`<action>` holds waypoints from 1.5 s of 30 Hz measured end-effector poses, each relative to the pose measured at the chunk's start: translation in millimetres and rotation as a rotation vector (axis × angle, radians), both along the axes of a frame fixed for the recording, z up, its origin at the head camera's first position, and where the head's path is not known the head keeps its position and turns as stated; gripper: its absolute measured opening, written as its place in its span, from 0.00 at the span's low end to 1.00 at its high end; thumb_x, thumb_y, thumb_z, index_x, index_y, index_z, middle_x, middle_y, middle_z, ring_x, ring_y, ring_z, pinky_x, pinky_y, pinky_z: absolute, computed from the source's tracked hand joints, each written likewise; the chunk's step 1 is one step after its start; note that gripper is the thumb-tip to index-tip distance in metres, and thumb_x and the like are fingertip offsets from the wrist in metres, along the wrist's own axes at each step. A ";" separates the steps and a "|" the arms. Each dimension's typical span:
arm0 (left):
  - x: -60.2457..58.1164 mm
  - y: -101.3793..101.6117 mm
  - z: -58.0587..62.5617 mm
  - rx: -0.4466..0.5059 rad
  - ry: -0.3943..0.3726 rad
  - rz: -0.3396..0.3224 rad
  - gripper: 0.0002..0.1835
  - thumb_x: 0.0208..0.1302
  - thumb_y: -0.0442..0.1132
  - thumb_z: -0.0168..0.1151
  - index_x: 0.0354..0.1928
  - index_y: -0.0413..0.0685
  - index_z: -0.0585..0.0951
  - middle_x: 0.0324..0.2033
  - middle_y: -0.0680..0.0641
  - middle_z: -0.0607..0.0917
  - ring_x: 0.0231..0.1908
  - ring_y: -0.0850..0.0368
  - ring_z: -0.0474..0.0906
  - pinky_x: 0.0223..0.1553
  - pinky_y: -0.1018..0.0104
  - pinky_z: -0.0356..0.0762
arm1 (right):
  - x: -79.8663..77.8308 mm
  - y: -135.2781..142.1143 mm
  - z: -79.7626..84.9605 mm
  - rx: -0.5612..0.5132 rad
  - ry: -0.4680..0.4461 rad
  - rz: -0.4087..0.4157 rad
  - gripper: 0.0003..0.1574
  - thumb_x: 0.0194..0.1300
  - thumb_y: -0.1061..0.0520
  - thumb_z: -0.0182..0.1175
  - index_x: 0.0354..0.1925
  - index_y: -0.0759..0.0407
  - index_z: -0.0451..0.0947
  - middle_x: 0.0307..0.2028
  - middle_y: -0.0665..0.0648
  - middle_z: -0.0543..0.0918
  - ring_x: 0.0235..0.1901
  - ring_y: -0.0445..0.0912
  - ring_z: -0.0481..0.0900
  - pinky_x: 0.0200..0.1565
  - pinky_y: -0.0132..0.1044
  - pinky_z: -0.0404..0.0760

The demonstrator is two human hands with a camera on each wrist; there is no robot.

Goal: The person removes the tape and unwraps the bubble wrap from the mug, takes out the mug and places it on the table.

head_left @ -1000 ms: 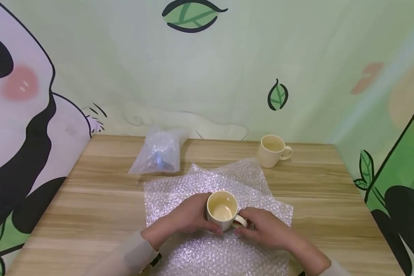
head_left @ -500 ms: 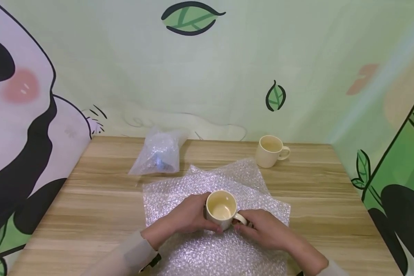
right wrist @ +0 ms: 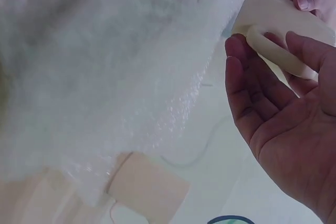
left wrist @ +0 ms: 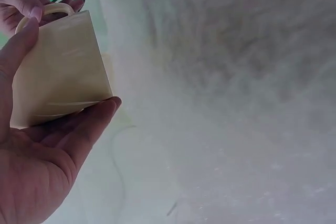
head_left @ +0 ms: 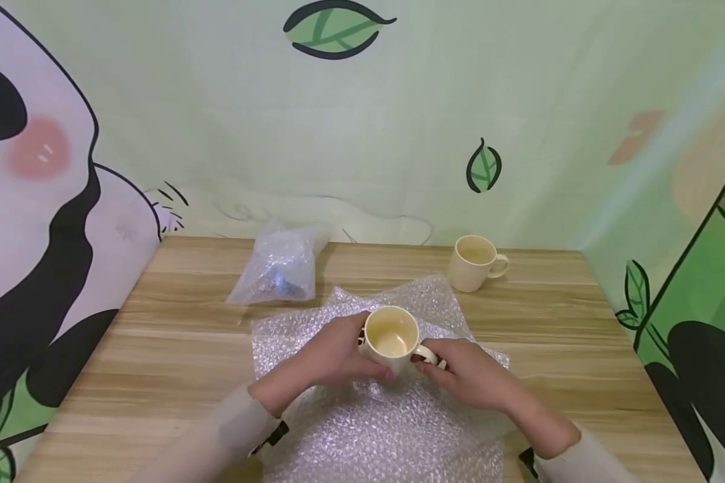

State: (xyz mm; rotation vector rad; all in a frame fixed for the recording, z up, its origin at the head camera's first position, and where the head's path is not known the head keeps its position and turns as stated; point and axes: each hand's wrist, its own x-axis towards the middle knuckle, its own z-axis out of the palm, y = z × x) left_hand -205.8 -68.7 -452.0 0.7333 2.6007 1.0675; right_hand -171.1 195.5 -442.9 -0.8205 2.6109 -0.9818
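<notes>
Over the bubble wrap (head_left: 380, 429) my two hands hold a cream mug (head_left: 391, 335) with its mouth facing up. My left hand (head_left: 338, 352) grips the mug's body from the left. In the left wrist view its thumb and fingers lie on opposite sides of the mug (left wrist: 63, 66). On the other side, my right hand (head_left: 468, 372) holds the handle, and in the right wrist view the thumb rests by the handle (right wrist: 278, 53) with fingers behind it. The mug's underside is hidden in the head view.
A second cream mug (head_left: 471, 265) stands at the back right of the wooden table (head_left: 187, 376), just beyond the bubble wrap's corner. At the back left sits a bubble-wrapped bundle (head_left: 280, 268) with something blue inside. A printed cloth wall (head_left: 362, 134) rises behind the table.
Both hands have moved the mug up and slightly away from me over the bubble wrap. The second mug and the wrapped bundle stay where they were.
</notes>
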 end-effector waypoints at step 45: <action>-125.9 48.9 0.6 0.010 0.057 0.349 0.47 0.51 0.55 0.82 0.67 0.39 0.72 0.57 0.39 0.85 0.57 0.43 0.83 0.60 0.50 0.82 | -134.8 -23.0 11.4 0.000 0.216 -0.585 0.15 0.78 0.55 0.54 0.54 0.58 0.83 0.52 0.62 0.89 0.47 0.60 0.86 0.48 0.56 0.82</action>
